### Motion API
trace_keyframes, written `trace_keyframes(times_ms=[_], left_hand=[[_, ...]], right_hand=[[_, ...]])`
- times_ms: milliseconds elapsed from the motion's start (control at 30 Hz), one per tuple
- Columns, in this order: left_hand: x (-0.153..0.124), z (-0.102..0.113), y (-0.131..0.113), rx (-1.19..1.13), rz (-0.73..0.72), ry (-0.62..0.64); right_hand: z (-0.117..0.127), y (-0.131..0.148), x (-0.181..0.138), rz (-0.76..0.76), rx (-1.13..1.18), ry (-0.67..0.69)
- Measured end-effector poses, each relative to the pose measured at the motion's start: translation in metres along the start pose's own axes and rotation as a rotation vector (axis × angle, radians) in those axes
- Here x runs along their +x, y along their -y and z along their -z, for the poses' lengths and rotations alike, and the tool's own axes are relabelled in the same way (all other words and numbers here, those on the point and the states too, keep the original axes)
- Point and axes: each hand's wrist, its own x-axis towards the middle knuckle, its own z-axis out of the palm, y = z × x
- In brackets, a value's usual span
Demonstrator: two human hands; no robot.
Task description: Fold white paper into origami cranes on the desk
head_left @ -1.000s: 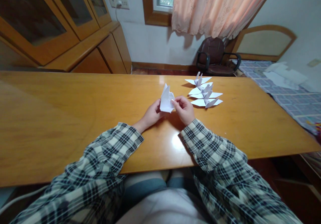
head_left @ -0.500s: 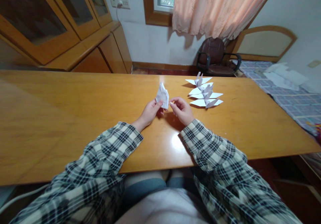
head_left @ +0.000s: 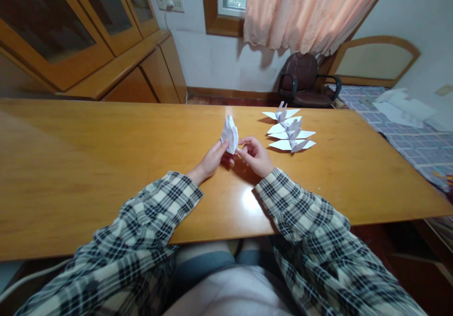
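A folded piece of white paper (head_left: 230, 134) stands upright above the table, its pointed end up and its layers slightly parted on the right side. My left hand (head_left: 214, 158) is closed on its lower left part, thumb in front and the other fingers behind, partly hidden. My right hand (head_left: 257, 156) is at the paper's lower right edge, with curled fingers and the thumb and index fingertips at that edge. To the right of this hand, several white folded paper cranes (head_left: 292, 144) sit close together in a row, wings spread.
The wooden table (head_left: 116, 165) spans the view. Behind it are a glass-doored cabinet (head_left: 116, 9), a brown armchair (head_left: 300, 77) and a pink curtain (head_left: 297, 13). To the right, white papers (head_left: 403, 108) lie on a bed with a checked cover (head_left: 417, 139).
The paper has turned slightly in my left hand, so its right edge shows more. My right thumb and fingertips have moved a little left, up against that edge. The cranes have not moved.
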Motion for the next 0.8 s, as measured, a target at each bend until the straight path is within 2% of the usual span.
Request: trace_keyframes(times_ms=[300,433,633,800], left_hand=[[0.001,0.002,0.005,-0.049,0.02,0.089],[0.003,0.003,0.006,-0.082,0.056,0.132],[0.001,0.0,0.004,0.012,-0.032,0.082],[0.002,-0.003,0.002,0.037,-0.154,-0.043]], right_hand=[[0.001,-0.009,0.003,-0.057,0.062,0.009],[0.0,-0.01,0.002,-0.065,0.018,0.035],[-0.002,-0.009,0.0,-0.042,-0.018,0.056],[0.0,-0.012,0.0,-0.004,-0.085,0.038]])
